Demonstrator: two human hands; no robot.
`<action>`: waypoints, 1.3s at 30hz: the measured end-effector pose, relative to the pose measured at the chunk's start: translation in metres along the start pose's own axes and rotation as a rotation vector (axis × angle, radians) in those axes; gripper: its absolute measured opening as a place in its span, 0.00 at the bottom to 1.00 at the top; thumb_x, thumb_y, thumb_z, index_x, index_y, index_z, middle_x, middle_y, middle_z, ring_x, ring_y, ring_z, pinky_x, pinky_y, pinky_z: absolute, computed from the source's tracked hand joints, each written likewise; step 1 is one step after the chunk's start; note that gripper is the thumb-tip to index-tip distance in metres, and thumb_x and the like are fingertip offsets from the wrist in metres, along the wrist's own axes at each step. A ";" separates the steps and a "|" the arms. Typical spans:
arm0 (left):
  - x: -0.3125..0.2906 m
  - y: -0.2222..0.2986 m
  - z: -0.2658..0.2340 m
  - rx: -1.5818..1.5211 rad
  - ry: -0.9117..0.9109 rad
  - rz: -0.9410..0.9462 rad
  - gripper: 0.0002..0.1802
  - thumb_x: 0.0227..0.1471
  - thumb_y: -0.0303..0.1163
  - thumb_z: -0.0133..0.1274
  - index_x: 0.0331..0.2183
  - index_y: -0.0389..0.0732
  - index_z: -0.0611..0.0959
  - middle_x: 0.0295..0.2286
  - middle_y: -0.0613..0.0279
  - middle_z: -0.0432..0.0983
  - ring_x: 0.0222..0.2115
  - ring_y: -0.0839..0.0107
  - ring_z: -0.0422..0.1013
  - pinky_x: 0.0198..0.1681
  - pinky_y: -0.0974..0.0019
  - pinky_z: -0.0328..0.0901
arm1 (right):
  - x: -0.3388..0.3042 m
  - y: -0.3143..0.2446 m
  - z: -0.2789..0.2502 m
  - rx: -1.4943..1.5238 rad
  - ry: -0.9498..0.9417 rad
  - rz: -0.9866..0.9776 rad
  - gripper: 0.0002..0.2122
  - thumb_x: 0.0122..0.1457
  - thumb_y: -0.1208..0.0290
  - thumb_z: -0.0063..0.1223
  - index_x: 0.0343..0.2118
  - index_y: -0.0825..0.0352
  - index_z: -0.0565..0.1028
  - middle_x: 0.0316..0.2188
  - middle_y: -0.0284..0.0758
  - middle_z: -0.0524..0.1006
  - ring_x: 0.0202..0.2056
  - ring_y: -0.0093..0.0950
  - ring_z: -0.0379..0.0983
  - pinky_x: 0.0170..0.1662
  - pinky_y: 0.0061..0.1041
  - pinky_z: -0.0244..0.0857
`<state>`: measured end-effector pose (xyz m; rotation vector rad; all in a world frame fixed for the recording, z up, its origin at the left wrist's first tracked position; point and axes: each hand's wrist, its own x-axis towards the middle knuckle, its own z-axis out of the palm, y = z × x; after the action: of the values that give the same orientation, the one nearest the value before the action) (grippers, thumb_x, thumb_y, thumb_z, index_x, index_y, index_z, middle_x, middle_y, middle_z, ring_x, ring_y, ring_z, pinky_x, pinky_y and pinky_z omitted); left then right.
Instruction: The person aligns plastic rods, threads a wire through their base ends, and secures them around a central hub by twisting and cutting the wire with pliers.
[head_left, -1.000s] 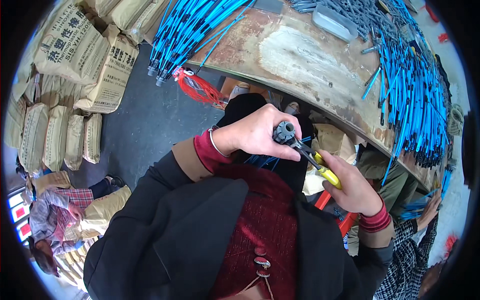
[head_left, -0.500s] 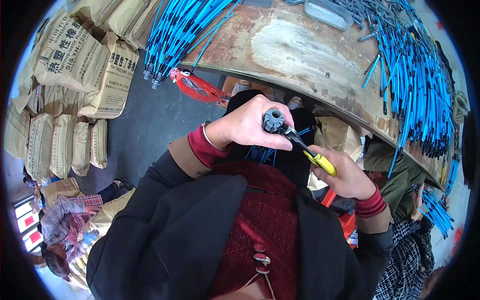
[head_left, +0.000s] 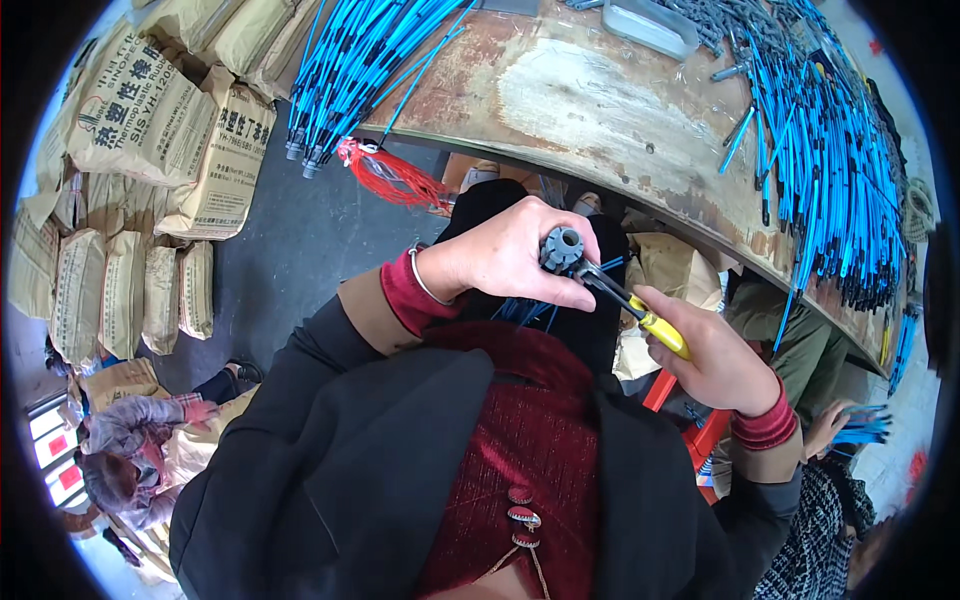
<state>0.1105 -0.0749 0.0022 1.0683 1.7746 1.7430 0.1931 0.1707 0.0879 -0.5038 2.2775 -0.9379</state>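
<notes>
My left hand (head_left: 505, 252) is closed around a dark grey, ribbed round fitting (head_left: 562, 248), its hollow end facing up. A few thin blue rods (head_left: 530, 312) show beneath that hand; whether they join the fitting is hidden. My right hand (head_left: 722, 358) grips a pair of pliers with yellow handles (head_left: 662, 332). Their dark metal jaws reach the fitting's lower right side beside my left fingers. What lies between the jaws is too small to tell.
A worn wooden table (head_left: 480, 90) lies ahead, bearing piles of blue rods (head_left: 835, 190) and a clear plastic tray (head_left: 650, 28). Red strands (head_left: 395, 182) hang by its edge. Stacked paper sacks (head_left: 130, 110) stand left. One person (head_left: 135, 450) is lower left, another (head_left: 810, 530) lower right.
Both hands have shifted slightly right, with the fitting and pliers. The right hand sits a little lower. At lower right, the other person's hand now holds blue rods further up.
</notes>
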 end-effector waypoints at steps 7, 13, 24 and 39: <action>0.001 0.005 -0.001 -0.048 -0.016 -0.055 0.16 0.35 0.32 0.67 0.27 0.37 0.78 0.20 0.65 0.74 0.21 0.79 0.69 0.27 0.73 0.64 | 0.002 0.004 0.005 -0.012 0.032 -0.050 0.25 0.50 0.81 0.51 0.53 0.72 0.61 0.39 0.48 0.72 0.42 0.43 0.70 0.45 0.31 0.62; -0.001 0.002 -0.001 0.027 0.050 -0.053 0.15 0.34 0.29 0.67 0.27 0.36 0.78 0.21 0.62 0.75 0.22 0.74 0.71 0.27 0.71 0.65 | 0.010 0.021 0.047 0.004 0.223 -0.063 0.25 0.49 0.82 0.53 0.52 0.72 0.62 0.37 0.47 0.73 0.40 0.41 0.71 0.43 0.31 0.64; -0.003 0.000 -0.004 -0.066 -0.066 -0.015 0.14 0.35 0.27 0.65 0.27 0.35 0.78 0.23 0.59 0.75 0.24 0.71 0.71 0.28 0.70 0.65 | -0.004 -0.026 -0.008 0.172 -0.064 0.156 0.20 0.52 0.80 0.48 0.50 0.71 0.64 0.20 0.40 0.73 0.21 0.36 0.72 0.27 0.31 0.66; 0.003 -0.030 -0.025 -0.450 -0.002 0.065 0.46 0.33 0.37 0.69 0.54 0.40 0.63 0.42 0.54 0.71 0.32 0.72 0.71 0.39 0.69 0.65 | 0.024 0.013 0.001 -0.092 0.571 0.060 0.18 0.52 0.72 0.54 0.46 0.71 0.67 0.21 0.44 0.73 0.22 0.39 0.72 0.26 0.31 0.66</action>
<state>0.0831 -0.0856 -0.0230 0.9362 1.2647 2.0466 0.1746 0.1654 0.0683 -0.2159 2.8355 -1.0490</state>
